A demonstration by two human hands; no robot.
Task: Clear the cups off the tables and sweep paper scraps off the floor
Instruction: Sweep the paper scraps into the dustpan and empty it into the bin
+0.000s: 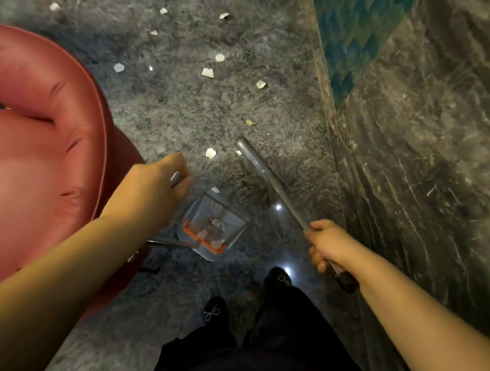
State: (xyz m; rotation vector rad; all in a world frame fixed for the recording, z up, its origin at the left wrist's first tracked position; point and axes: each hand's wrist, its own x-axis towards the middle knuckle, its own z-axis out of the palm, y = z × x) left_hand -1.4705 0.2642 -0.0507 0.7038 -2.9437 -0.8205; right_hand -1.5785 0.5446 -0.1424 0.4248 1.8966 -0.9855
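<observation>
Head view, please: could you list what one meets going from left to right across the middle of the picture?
Red chair → left hand gripping a metal handle → dustpan → right hand gripping the broom pole → marble wall.

Grey mottled floor [185, 106], strewn with white paper scraps [208, 72]. Red armchair [23, 127] at left. Silvery broom handle [272, 186] with black end. Clear dustpan [215, 228], orange comb strip inside, perhaps. Dark veined marble wall [451, 136], blue-green scale-patterned band [350, 26]. Black trousers [274, 364], black shoes [213, 311].
</observation>
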